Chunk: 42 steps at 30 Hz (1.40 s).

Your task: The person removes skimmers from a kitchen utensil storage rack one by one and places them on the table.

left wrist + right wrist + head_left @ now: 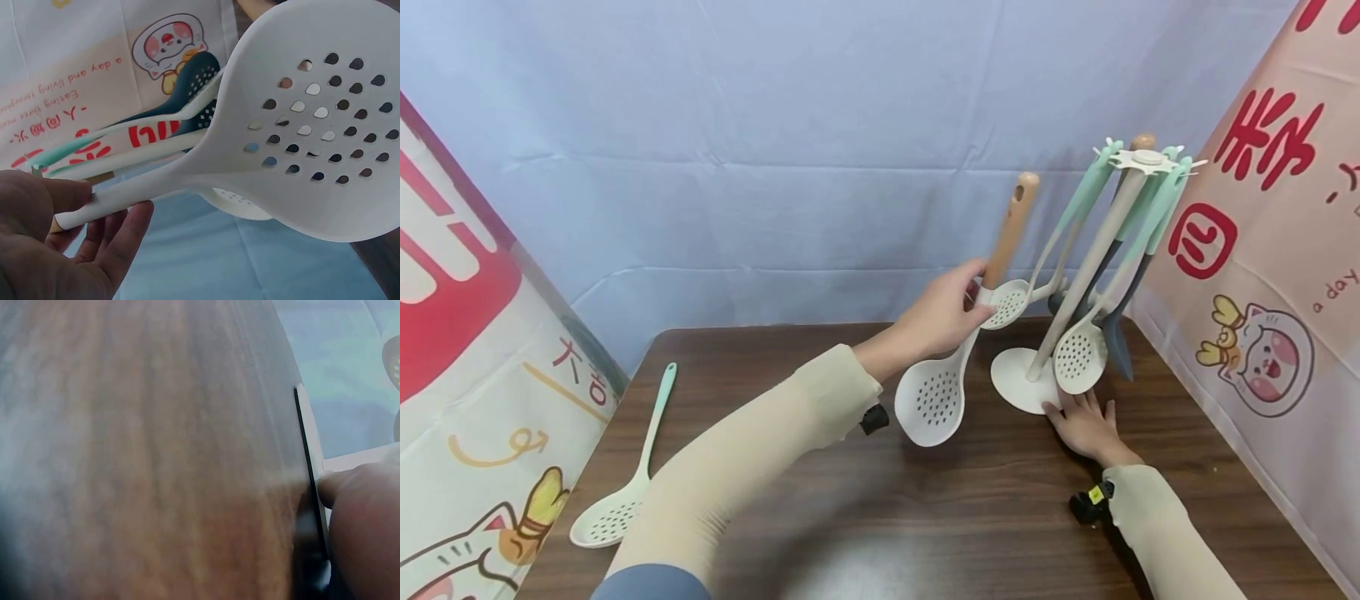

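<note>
My left hand [942,312] pinches a white skimmer [931,402] between thumb and fingers, low on its wooden handle [1011,225] where the white neck begins. The perforated bowl hangs down, held above the table. In the left wrist view the skimmer's bowl [325,112] fills the right side. My right hand [1086,427] rests at the round white base of the utensil stand [1024,382], fingers spread and touching its front edge. In the right wrist view the thumb [334,487] touches the base's rim. Several mint-handled utensils hang on the stand, among them a slotted spoon [1080,357].
A slotted spoon with a mint-tipped handle [617,512] lies at the table's left, partly behind my left sleeve. Dark blue utensils [1117,346] hang on the stand's right side. Cloth curtains [805,167] close off the back and both sides of the brown table [925,517].
</note>
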Available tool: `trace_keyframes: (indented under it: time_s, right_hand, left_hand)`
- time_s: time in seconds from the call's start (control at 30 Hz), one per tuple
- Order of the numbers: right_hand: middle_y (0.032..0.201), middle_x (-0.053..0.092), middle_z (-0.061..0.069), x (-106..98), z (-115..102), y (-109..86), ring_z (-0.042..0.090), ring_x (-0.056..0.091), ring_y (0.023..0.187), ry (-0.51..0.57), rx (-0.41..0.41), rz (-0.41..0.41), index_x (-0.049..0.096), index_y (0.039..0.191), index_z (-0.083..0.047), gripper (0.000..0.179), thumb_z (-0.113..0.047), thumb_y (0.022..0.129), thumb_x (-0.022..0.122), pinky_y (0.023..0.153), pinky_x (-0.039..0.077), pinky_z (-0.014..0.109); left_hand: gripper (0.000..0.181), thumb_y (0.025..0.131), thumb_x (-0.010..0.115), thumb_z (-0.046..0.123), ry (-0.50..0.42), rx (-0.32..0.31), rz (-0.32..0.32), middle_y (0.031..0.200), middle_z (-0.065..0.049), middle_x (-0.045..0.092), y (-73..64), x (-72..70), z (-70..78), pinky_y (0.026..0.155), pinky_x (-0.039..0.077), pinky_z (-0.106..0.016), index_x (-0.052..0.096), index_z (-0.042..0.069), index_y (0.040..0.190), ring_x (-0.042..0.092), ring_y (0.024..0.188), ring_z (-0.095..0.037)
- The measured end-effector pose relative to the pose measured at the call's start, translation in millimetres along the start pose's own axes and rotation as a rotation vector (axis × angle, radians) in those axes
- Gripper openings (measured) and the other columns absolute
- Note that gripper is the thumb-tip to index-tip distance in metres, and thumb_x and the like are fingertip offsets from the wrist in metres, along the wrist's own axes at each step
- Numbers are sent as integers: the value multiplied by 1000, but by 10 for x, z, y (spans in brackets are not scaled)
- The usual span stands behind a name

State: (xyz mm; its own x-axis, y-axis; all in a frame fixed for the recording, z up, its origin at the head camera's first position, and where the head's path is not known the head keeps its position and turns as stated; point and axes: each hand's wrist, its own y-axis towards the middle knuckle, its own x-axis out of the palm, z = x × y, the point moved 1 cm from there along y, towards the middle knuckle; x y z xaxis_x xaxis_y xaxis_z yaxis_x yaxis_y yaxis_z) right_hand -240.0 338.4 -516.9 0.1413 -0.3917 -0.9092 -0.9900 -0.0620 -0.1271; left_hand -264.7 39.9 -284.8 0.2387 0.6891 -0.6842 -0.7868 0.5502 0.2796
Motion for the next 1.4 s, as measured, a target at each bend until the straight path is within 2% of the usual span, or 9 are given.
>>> trace_keyframes:
  time_s: [0.2,0.33,0.6,0.83,1.13,1.3,1.4]
  right_hand:
    - [159,0,40,3,13,-9,62,0,144,0,4,-2,11,160,4,75,-48,110,31,108,-10,79]
    - [160,1,40,11,14,-3,62,-1,144,1,0,-1,10,160,2,74,-48,110,30,108,-10,79]
    - [160,-1,40,24,11,-1,62,-1,145,-2,3,0,9,161,0,73,-48,110,30,108,-10,78]
    - [159,-1,41,17,2,-8,63,0,144,-1,-4,3,7,161,0,73,-48,110,30,108,-10,79]
    - [159,1,41,7,-37,0,63,0,144,4,-13,5,7,161,0,72,-45,111,32,107,-10,79]
    - [160,-1,40,10,-18,-6,62,-1,144,2,-8,3,7,161,0,73,-47,111,31,108,-11,79]
    - [160,-2,39,16,-1,-9,62,-1,145,-3,-3,5,6,161,-1,73,-47,110,31,108,-11,78]
  left_hand:
    - [34,100,66,10,-54,-65,7,101,-9,65,-130,-105,-76,73,54,-25,53,5,132,65,93,-20]
    - [34,100,66,12,-52,-91,16,98,-8,65,-214,-169,-126,72,55,-27,53,7,131,65,90,-19]
    - [33,101,65,11,2,-130,40,99,-8,65,-399,-316,-271,71,57,-30,52,6,131,66,87,-19]
    - [40,103,62,13,27,-238,46,104,-10,64,-587,-494,-453,74,58,-34,48,5,140,66,91,-22]
    - [42,102,62,12,80,-354,43,109,-16,64,-830,-820,-707,74,59,-38,46,2,140,67,94,-28]
    - [40,103,61,13,141,-411,38,112,-19,64,-939,-953,-876,76,58,-40,46,0,138,67,97,-31]
    - [37,103,61,14,165,-444,40,109,-19,63,-992,-1017,-948,73,56,-39,47,-1,134,65,92,-30]
